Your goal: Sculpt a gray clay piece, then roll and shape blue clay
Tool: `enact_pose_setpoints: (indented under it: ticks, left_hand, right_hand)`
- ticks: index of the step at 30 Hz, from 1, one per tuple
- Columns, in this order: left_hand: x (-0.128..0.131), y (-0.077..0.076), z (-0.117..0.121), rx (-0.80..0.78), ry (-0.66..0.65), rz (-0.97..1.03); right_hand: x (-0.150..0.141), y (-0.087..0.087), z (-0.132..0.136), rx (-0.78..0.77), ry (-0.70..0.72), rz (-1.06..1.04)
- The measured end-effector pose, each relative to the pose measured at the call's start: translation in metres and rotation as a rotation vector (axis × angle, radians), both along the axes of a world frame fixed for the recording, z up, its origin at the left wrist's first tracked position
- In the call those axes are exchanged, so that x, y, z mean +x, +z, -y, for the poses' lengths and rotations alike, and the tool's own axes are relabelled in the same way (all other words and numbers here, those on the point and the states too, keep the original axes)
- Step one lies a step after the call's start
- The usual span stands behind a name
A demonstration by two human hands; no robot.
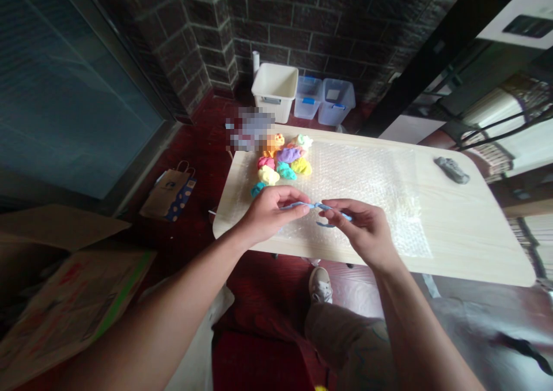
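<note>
My left hand (279,211) and my right hand (360,225) are raised over the near side of the table, a short gap between them. A thin, soft light blue strip (317,205) stretches across this gap, each hand pinching a part of it between thumb and fingers. A loose blue end (325,224) hangs below the right fingertips. Whether the strip is cloth or another soft material I cannot tell. Beyond my left hand lie several soft, crumpled bundles, among them a purple one (290,154), a yellow one (301,166) and a cream one (268,175).
Bubble wrap (367,178) covers much of the pale table (484,235). A grey crumpled bundle (451,170) lies at its right. Behind the table stand a white bin (276,86) and two clear boxes. A paper bag (166,192) and a cardboard box (73,293) are on the left.
</note>
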State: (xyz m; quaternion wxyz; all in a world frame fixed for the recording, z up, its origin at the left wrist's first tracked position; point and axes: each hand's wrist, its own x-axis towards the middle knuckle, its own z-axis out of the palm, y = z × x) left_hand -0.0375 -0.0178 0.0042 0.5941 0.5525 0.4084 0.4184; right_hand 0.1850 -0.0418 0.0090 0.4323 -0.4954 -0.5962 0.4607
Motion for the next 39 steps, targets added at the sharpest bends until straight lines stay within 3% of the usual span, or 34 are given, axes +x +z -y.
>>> enact_pose_setpoints:
  ticks: [4, 11, 17, 23, 39]
  left_hand:
    - [0.003, -0.003, 0.001, 0.0, -0.022, 0.009]
    - [0.006, -0.003, 0.003, 0.008, -0.003, 0.015]
    - [0.008, -0.004, 0.003, 0.0, 0.006, 0.055]
    - [0.009, -0.007, 0.004, -0.021, 0.023, 0.085]
    - [0.008, 0.0, 0.005, -0.004, 0.044, 0.1]
  right_hand:
    - [-0.001, -0.003, 0.002, 0.093, -0.021, 0.153]
    - [-0.002, 0.0, 0.005, 0.14, -0.024, 0.229]
    - [-0.003, 0.001, 0.005, 0.261, 0.032, 0.241]
    - [-0.011, 0.005, 0.005, 0.334, -0.006, 0.212]
    - [-0.013, 0.001, 0.006, 0.372, -0.003, 0.168]
